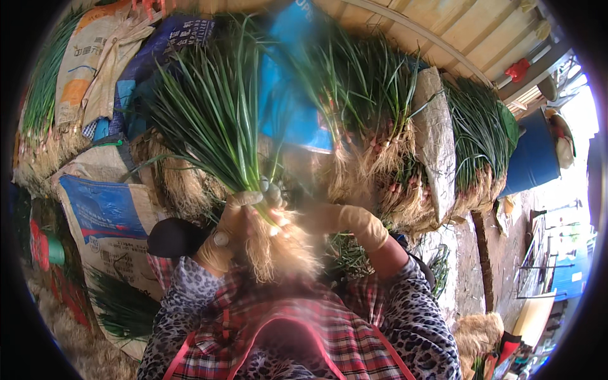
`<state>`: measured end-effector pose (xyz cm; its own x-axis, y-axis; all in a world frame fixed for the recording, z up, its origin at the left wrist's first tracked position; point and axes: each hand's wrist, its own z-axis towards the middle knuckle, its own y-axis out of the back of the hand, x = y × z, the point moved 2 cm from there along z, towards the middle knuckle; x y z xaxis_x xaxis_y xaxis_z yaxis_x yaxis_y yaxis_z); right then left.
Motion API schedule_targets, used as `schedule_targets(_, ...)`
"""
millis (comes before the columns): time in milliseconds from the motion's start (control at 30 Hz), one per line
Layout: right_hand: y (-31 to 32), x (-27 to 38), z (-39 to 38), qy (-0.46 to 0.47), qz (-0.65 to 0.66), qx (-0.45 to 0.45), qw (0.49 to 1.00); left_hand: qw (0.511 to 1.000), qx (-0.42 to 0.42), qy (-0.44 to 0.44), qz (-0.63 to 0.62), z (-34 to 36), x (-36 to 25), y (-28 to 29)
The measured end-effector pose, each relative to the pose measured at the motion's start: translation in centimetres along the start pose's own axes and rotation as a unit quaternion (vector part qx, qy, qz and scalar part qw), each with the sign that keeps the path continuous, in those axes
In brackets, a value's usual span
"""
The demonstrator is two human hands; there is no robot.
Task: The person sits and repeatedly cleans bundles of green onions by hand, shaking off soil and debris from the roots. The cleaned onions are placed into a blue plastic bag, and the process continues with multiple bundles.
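Note:
In the head view, my left hand (233,218), in a cream glove with grey-tipped fingers, is wrapped round a bunch of green onions (221,120). Its long green leaves fan up and away from me, while the pale stringy roots (269,253) hang down toward my lap. To the right of those roots is my right hand (361,225), gloved in the same cream colour. A hazy smear in the picture covers its fingers, so whether they touch the roots or hold anything is hidden.
More green onions (380,95) lie heaped beyond my hands, with another pile (478,139) further right behind a folded pale sack (434,139). A blue barrel (535,155) stands at the right. Printed sacks (114,221) lie at the left, loose leaves (123,304) on one.

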<state>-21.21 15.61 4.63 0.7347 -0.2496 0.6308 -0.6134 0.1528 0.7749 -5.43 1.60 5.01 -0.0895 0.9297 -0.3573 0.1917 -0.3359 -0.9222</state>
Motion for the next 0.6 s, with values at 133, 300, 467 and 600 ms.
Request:
schedule_targets(133, 5.5, -3.5, 1.0, -0.178, 0.009, -0.277, 0.944, 0.997, 0.004, 0.07, 0.012, 0.1, -0.2, 0.7)
schedule_targets(300, 5.5, -10.6, 5.4, -0.199, -0.019, -0.337, 0.92, 0.993, 0.094, -0.015, 0.07, 0.6, -0.2, -0.7)
schedule_targets(467, 7.1, -4.6, 2.6, -0.038, 0.686, -0.258, 0.679, 0.999, 0.001, -0.006, 0.054, 0.6, -0.5, -1.0)
schedule_targets(600, 3.8, -3.0, 0.7, -0.023, 0.415, -0.221, 0.883, 0.997, 0.0, 0.051, 0.057, 1.5, -0.2, 0.1)
